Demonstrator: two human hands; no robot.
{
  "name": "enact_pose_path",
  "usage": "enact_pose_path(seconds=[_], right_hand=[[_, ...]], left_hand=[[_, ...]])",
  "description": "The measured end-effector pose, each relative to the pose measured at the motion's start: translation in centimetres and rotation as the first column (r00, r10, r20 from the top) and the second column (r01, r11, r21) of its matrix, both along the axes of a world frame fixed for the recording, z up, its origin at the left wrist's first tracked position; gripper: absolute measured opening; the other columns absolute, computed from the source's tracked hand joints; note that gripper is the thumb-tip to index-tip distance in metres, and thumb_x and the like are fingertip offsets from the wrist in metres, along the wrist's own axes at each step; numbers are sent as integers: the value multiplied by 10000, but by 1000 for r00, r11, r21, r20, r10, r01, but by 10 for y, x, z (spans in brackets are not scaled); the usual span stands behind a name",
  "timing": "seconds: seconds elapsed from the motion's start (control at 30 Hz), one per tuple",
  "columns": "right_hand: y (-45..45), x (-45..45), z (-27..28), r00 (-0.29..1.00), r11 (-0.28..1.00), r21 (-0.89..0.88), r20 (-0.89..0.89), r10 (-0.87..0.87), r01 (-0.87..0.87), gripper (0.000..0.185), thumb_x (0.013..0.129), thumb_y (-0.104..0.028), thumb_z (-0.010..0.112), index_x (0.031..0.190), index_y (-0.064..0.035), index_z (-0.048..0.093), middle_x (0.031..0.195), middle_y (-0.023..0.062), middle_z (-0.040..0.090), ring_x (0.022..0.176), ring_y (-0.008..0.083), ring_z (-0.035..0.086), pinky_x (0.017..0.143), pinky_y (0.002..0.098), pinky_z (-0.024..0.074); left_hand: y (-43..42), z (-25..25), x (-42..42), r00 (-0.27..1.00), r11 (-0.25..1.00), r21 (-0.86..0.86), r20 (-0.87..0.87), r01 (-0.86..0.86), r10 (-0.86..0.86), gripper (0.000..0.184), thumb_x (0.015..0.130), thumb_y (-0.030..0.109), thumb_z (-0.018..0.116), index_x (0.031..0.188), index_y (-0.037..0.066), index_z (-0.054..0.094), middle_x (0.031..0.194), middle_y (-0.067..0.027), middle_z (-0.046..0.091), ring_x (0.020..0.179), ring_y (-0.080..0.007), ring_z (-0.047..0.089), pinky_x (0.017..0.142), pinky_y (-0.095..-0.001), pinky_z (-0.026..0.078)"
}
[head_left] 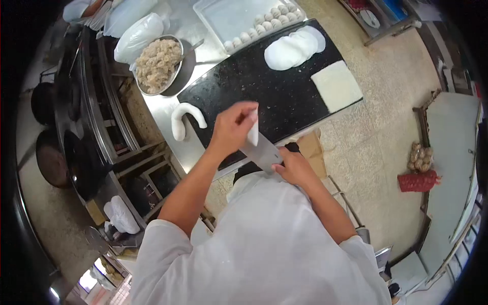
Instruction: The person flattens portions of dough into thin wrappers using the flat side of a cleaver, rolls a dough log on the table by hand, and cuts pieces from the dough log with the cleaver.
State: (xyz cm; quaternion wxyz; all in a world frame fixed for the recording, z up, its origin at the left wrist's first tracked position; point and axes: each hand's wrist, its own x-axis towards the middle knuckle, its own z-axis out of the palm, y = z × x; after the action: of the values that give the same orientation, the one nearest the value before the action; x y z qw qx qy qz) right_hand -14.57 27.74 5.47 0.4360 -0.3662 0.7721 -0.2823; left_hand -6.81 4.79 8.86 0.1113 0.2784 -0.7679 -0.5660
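One white wrapper [253, 131] hangs pinched in our left hand's [233, 127] fingers at the cleaver [263, 154], by the board's [229, 84] near edge, while our right hand's [296, 166] fingers grip the cleaver's near end, seemingly to steady its broad blade.
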Motion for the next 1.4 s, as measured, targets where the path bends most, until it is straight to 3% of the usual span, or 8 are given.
enact_pose_path(seconds=[0.2,0.37,0.47,0.57,0.7,0.93,1.13,1.4], right_hand=[[79,-69,17,984,984,-24,28,-178,179,334,891,-203,751,1082,20,593,927,231,729,889,391,725,761,449,543],[98,-95,34,913,894,-189,60,-403,407,272,953,-242,707,1048,-10,603,853,142,724,739,247,709,665,384,537],[70,-102,1,712,633,-328,367,-599,701,210,998,-244,656,1038,-52,580,765,70,644,629,164,625,598,331,512],[25,-93,-27,243,350,78,580,-778,934,160,1043,-244,578,1026,-101,509,709,16,535,549,127,537,499,284,464],[9,-47,-3,143,265,110,617,-774,958,136,1038,-226,569,1028,-101,515,707,8,520,525,119,509,473,281,441],[-40,44,45,927,941,-10,-165,-336,339,109,989,-151,587,1037,-59,553,723,121,584,620,254,638,562,406,504],[-138,85,96,723,946,225,-610,323,-233,128,1005,-163,492,1063,-53,521,941,204,650,851,446,687,698,540,537],[-77,66,64,857,975,161,-469,214,-155,178,1004,-176,525,1122,-43,546,981,241,688,874,452,685,760,551,528]], left_hand=[[-54,-20,-143,980,968,154,-11,-197,201,340,986,166,636,1306,52,653,1050,-110,714,851,-166,669,801,-324,560],[-46,-35,-97,1000,743,-669,-15,-7,-4,491,926,229,721,1374,62,613,1367,-196,618,1210,-365,616,1020,-400,504],[-35,-35,-16,999,707,-706,9,40,-47,580,888,263,781,1398,86,569,1349,-209,598,1160,-373,626,998,-425,498],[-24,-27,60,961,786,-602,108,-140,253,529,846,290,829,1262,49,608,1210,-192,625,1044,-359,636,915,-453,511],[-45,-58,111,864,621,-696,0,-362,504,528,767,336,892,1082,24,606,1027,-155,618,925,-339,635,791,-444,523],[-70,-65,114,927,737,-588,-60,-333,371,304,817,233,815,1036,84,667,951,-110,639,835,-354,656,737,-458,538],[-87,-61,138,965,838,-483,-71,-253,251,263,841,112,730,1091,42,686,1067,-159,654,929,-370,672,804,-467,555],[-103,-45,152,978,931,-321,-163,-175,128,237,879,154,664,1080,30,691,1026,-160,666,901,-376,662,770,-441,550]])
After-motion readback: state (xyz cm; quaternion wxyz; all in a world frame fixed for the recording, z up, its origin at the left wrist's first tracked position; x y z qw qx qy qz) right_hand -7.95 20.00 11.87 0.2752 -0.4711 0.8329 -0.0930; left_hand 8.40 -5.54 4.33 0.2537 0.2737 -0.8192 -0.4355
